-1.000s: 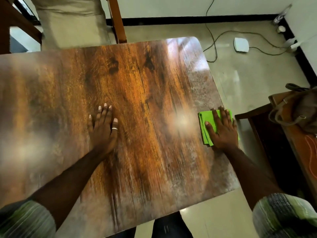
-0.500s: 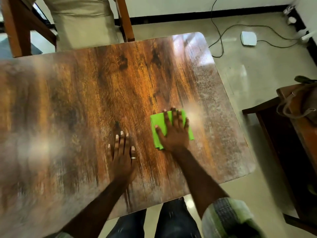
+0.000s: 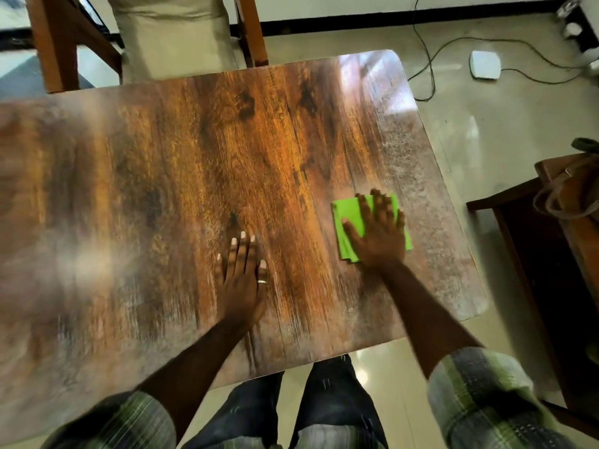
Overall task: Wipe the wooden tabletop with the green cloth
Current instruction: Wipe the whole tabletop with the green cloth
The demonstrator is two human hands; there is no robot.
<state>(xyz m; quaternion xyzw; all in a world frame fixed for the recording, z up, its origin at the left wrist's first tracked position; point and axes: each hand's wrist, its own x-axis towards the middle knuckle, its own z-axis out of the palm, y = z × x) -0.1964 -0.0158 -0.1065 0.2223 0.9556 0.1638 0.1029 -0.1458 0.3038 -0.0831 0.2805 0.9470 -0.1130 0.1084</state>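
The wooden tabletop (image 3: 155, 189) fills most of the head view, glossy with glare patches. A folded bright green cloth (image 3: 344, 218) lies on its right part, a short way in from the right edge. My right hand (image 3: 380, 233) presses flat on the cloth, fingers spread and pointing away from me, covering most of it. My left hand (image 3: 241, 281) rests palm down on the bare wood near the middle front, a ring on one finger, holding nothing.
A wooden chair with a beige cushion (image 3: 175, 37) stands against the table's far side. To the right is a dark side table (image 3: 531, 254) with a bag (image 3: 570, 192) on it. A white device (image 3: 485, 64) and cables lie on the floor.
My right hand slid the cloth from the right edge toward the middle, then back toward the right. My left hand has stayed flat on the wood.
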